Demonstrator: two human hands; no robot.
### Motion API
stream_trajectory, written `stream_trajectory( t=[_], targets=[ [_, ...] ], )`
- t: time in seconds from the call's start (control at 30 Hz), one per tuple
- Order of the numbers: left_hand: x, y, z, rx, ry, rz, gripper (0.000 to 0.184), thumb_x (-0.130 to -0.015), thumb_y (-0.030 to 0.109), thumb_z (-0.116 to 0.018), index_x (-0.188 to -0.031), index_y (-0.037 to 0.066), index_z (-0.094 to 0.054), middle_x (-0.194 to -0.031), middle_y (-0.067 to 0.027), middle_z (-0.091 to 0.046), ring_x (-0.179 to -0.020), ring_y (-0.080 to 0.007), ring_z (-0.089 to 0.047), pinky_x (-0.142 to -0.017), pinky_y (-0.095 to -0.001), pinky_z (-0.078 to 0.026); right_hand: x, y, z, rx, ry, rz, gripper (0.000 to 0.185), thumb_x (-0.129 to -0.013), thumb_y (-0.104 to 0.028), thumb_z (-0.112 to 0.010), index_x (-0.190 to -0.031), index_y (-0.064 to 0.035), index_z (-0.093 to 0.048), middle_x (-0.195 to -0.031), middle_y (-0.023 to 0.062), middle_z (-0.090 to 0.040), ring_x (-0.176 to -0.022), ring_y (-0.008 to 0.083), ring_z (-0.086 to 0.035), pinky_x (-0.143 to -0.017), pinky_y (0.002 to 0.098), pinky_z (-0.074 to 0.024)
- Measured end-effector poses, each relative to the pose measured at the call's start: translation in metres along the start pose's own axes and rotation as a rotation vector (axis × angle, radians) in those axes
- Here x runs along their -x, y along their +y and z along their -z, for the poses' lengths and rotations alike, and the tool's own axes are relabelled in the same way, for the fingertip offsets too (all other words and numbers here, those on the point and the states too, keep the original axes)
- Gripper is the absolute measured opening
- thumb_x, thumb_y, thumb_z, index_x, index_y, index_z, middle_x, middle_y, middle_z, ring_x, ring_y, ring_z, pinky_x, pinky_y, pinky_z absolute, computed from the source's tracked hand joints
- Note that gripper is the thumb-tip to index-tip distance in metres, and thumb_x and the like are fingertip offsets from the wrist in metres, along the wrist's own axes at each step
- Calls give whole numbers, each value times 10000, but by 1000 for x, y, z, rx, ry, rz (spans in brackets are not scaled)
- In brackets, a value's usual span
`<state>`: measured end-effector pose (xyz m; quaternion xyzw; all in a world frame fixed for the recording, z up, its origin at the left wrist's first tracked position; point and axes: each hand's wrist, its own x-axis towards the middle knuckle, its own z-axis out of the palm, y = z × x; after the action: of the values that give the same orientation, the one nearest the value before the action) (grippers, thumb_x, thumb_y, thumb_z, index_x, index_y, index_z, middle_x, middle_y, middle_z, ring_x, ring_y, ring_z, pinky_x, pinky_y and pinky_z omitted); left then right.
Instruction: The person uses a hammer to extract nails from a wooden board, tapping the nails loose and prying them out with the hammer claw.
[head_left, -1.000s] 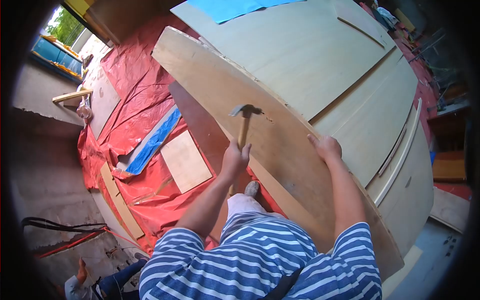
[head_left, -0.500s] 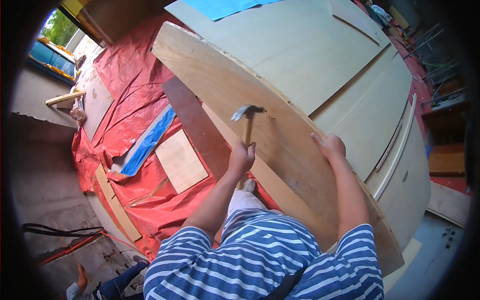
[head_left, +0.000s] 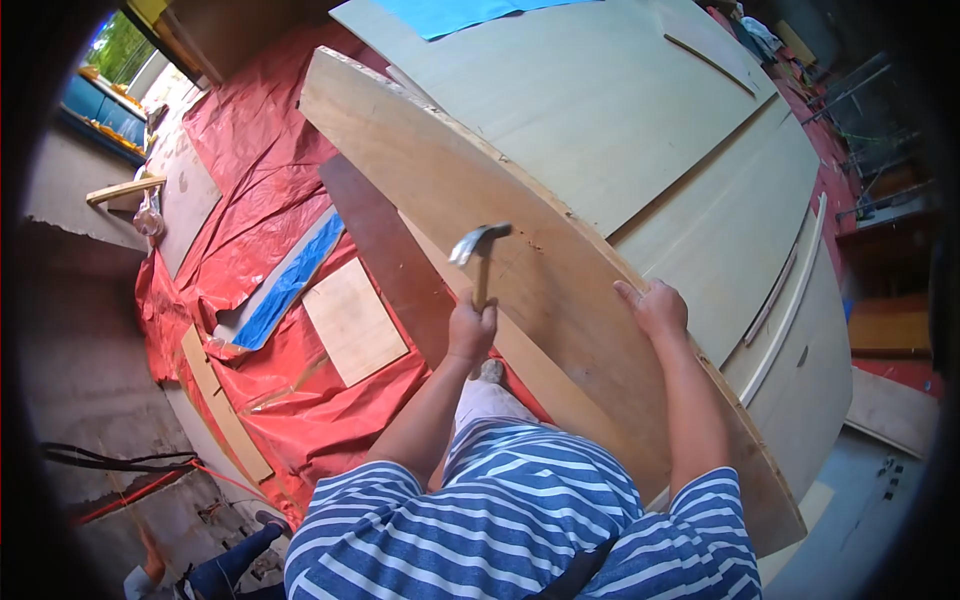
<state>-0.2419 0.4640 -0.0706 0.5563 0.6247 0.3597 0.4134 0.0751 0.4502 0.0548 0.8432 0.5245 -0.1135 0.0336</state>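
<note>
My left hand is wrapped round the wooden handle of a claw hammer, whose metal head is over the face of a long wooden panel. Small dark marks and splintered spots show on the panel just right of the hammer head. My right hand grips the panel's upper edge, its thumb side on the face. The panel stands tilted on its long side in front of my body. A narrower light board and a dark reddish board lie beside its lower edge.
Large pale sheets are at the right, with thin strips on them. Red plastic sheeting covers the floor at left, bearing a square board and a blue strip. Another person's arm and leg show at lower left.
The hammer head has moved slightly left and down, away from the dark marks on the panel. My left hand has lowered with it. My right hand still holds the panel's edge.
</note>
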Motion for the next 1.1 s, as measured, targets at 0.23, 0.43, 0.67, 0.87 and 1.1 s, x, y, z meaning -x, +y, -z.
stream_trajectory(
  t=[0.23,0.43,0.67,0.87,1.1],
  targets=[
    [-11,-51,31,179,110,146,217,-927,162,-680,-1007,60,-507,-681,-25,-566,-538,-129,-585,-489,-286,-503,49,15,47,54,257,37,783,-752,-797,-621,-763,-13,-602,-785,228,-673,-736,413,-673,-636,494,-543],
    [-8,2,60,250,23,85,201,-933,147,-666,-988,55,-496,-656,-25,-550,-513,-126,-561,-477,-283,-491,83,43,146,82,534,62,769,-719,-789,-660,-693,-34,-515,-692,219,-612,-652,437,-615,-565,487,-510],
    [-7,36,71,296,2,49,174,-911,125,-661,-957,49,-511,-717,-18,-549,-564,-113,-559,-515,-278,-467,58,99,205,230,927,196,749,-649,-776,-717,-693,-61,-502,-624,162,-594,-595,386,-612,-520,433,-504],
    [4,41,90,351,-12,17,179,-946,136,-649,-999,48,-502,-656,-22,-544,-515,-114,-553,-482,-269,-479,44,112,201,266,1006,193,690,-636,-716,-762,-719,-77,-514,-648,120,-597,-608,337,-618,-530,415,-515],
    [13,44,117,329,-17,77,253,-933,158,-663,-1108,32,-532,-746,-24,-575,-544,-108,-564,-505,-270,-486,28,121,128,281,927,203,629,-689,-668,-750,-745,-84,-525,-727,107,-605,-685,328,-624,-602,439,-516]
  ],
)
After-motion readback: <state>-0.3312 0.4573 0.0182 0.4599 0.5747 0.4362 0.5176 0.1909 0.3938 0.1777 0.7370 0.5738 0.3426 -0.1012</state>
